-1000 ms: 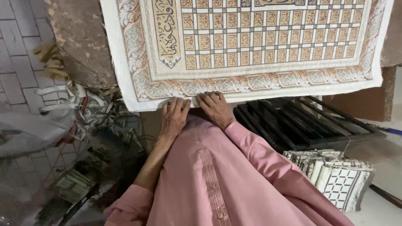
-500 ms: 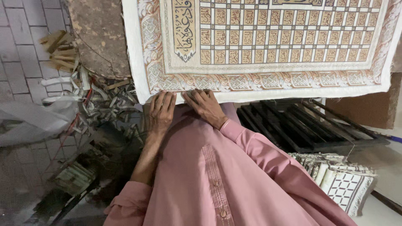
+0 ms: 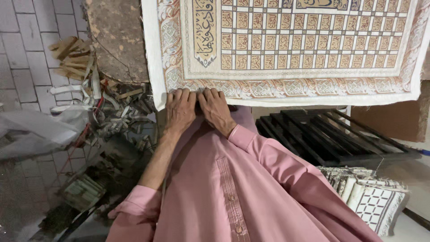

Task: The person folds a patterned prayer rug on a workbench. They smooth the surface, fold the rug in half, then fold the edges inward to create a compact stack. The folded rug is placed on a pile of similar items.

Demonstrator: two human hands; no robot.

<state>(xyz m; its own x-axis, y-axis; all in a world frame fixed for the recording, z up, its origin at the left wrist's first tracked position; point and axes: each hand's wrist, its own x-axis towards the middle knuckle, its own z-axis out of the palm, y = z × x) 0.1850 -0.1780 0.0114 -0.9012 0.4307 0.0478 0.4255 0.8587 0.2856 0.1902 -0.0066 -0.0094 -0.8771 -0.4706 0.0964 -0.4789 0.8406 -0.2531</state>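
Observation:
A cream woven tapestry [image 3: 286, 49] with a brown grid pattern and ornate border lies spread on a surface in front of me. Both of my hands rest side by side on its near edge. My left hand [image 3: 180, 110] grips the hem with fingers curled over the border. My right hand [image 3: 216, 110] presses the same edge just beside it. A pink shirt covers my arms and chest below.
A stack of black frames [image 3: 331, 139] lies at the right under the tapestry. Folded patterned cloths [image 3: 371, 201] sit at lower right. Wood scraps and strips [image 3: 85, 71] litter the tiled floor at left, beside a grey plastic sheet [image 3: 36, 134].
The view has shifted so the tapestry sits further right; my hands stay together on its near edge and have slid toward its left corner.

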